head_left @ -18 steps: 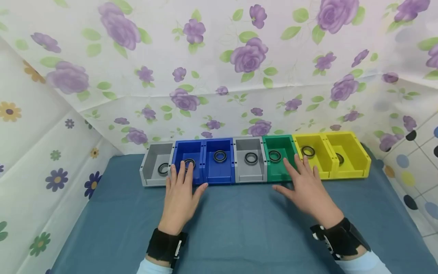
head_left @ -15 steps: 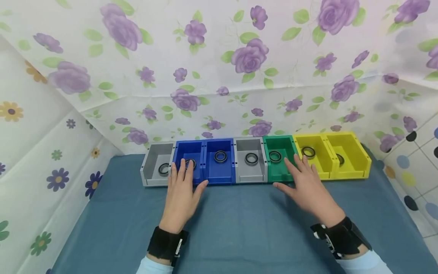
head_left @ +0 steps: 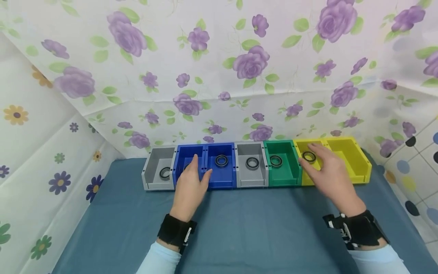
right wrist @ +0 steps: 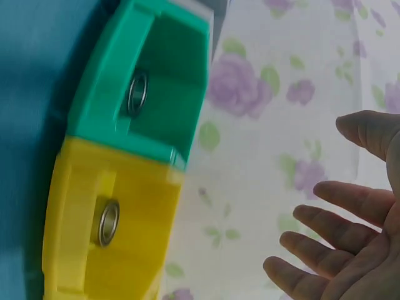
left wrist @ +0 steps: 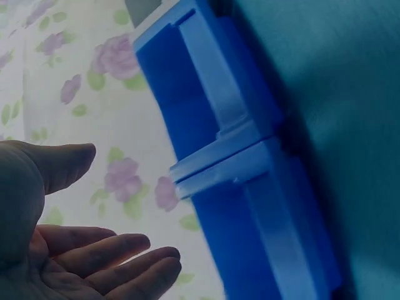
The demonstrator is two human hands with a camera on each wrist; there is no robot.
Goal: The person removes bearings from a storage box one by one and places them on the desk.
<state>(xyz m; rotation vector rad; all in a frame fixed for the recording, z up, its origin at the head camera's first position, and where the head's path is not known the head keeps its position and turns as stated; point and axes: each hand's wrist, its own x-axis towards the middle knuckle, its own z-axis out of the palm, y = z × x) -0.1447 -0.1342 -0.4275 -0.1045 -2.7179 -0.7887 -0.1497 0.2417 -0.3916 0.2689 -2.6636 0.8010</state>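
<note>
My left hand [head_left: 187, 192] hovers over the front of the left blue bin [head_left: 184, 151], fingers loosely extended and thumb apart; it partly hides the ring bearing in there. Held above the two yellow bins [head_left: 352, 160], my right hand [head_left: 333, 179] has its thumb and fingers spread apart around nothing. A black-and-silver ring bearing [head_left: 309, 157] lies in the left yellow bin, by the right thumb and index fingertips. In the right wrist view the fingers point away from the yellow bin [right wrist: 125, 250]. Whatever lies in the far-right yellow bin is covered by the hand.
Between the hands stand another blue bin [head_left: 220, 179], a grey bin [head_left: 252, 180] and a green bin [head_left: 284, 180], each with one bearing. A grey bin [head_left: 159, 154] with a bearing [head_left: 165, 173] ends the row at left. Floral sheeting [head_left: 219, 76] rises behind the blue-covered table [head_left: 239, 232].
My right hand has moved right, from the green bin to above the yellow bins. My left hand has shifted slightly right and turned, its fingers closer together. The head view has tilted up a little.
</note>
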